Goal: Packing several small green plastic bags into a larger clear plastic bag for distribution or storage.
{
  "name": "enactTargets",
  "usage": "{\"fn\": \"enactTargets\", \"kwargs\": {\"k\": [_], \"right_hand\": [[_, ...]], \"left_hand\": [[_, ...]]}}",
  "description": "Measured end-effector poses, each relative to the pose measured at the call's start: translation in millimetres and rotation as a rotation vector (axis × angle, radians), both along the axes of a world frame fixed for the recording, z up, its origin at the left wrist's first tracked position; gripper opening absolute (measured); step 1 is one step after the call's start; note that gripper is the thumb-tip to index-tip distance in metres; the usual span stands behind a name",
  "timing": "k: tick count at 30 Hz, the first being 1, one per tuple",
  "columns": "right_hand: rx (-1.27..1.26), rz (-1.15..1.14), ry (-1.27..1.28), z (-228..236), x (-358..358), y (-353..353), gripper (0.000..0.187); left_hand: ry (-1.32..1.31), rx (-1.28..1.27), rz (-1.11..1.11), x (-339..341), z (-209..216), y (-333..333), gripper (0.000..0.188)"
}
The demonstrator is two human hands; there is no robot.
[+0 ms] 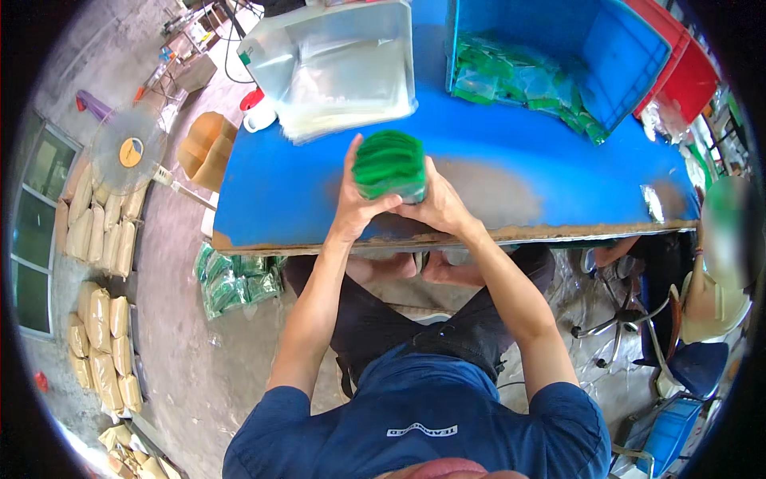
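Observation:
Both my hands are wrapped round a thick stack of flat green pieces (388,164), held up above the near part of the blue table (295,191). My left hand (357,199) grips its left side, and my right hand (437,199) holds its right and lower side. The layered green edges face up; a paler, clear-looking part shows at the bottom near my fingers. What exactly the pieces are is too blurred to tell. Beyond the stack, a blue crate (558,48) tipped toward me holds many loose green and clear flat pieces (519,76).
A translucent white bin (335,28) with clear plastic bags (343,88) stands at the back left, beside a white-and-red roll (258,112). Red crates (682,64) are at the far right. A fan (130,152) and green packs (235,279) stand left; another person (714,303) sits right.

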State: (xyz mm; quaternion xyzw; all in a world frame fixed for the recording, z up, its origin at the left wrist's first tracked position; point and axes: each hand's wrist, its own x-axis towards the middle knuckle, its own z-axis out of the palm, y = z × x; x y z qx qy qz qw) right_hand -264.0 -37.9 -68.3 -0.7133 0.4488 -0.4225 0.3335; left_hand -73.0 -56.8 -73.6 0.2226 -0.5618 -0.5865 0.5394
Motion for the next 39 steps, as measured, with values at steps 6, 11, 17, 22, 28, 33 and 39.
{"fn": "enactTargets", "kwargs": {"k": [6, 11, 17, 22, 28, 33, 39], "right_hand": [[-0.204, -0.065, -0.030, -24, -13, -5, 0.104], [0.154, -0.100, -0.025, 10, 5, 3, 0.095], [-0.019, -0.155, -0.298, -31, 8, -17, 0.089], [0.311, -0.062, -0.737, -17, 22, -1, 0.074], [0.142, 0.038, -0.661, -15, -39, -3, 0.100], [0.158, -0.005, -0.137, -12, -50, -2, 0.109], [0.173, 0.029, -0.138, -18, -53, -7, 0.091]], "left_hand": [[-0.051, 0.007, 0.041, 6, -17, -11, 0.116], [0.002, 0.050, 0.017, 1, 11, -6, 0.109], [-0.062, 0.106, 0.161, -8, -21, 4, 0.114], [0.361, 0.309, 0.087, -40, -22, 28, 0.108], [-0.090, 0.039, 0.050, -13, -22, 16, 0.111], [-0.471, -0.261, 0.078, -5, -17, 16, 0.136], [-0.456, -0.161, 0.084, -2, -33, 15, 0.138]]}}
